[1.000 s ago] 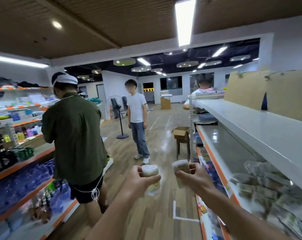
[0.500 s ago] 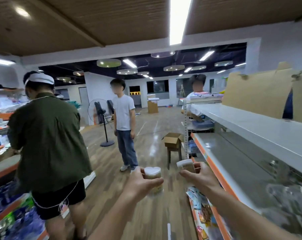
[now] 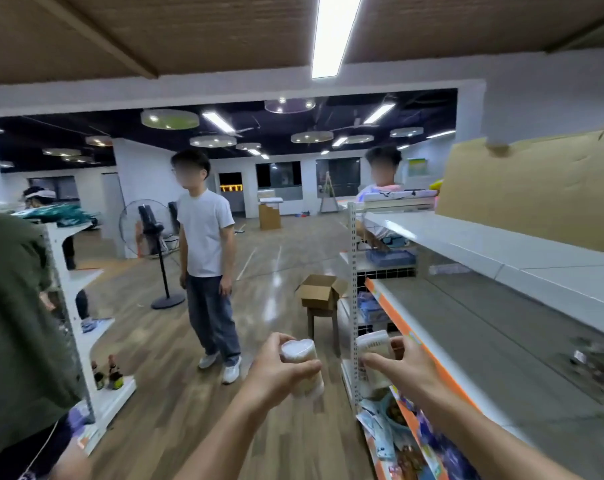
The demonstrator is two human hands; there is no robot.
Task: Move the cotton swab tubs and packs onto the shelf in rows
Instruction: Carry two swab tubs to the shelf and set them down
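My left hand grips a heart-topped clear tub of cotton swabs, held upright over the aisle floor. In my right hand is a second swab tub, tilted a little, right at the end post of the shelf unit. The grey shelf with an orange front strip stretches along my right, at hand height; blurred packs lie at its near right end. A white shelf board runs above it.
A person in a green shirt stands close on my left by another shelf unit. A person in a white T-shirt stands in the aisle ahead. An open cardboard box sits on a stool by the shelf end. A floor fan is behind.
The view has swung left and forward along the aisle; the person in green has slid to the left edge. Both hands keep their tubs, now level with the shelf's end post.
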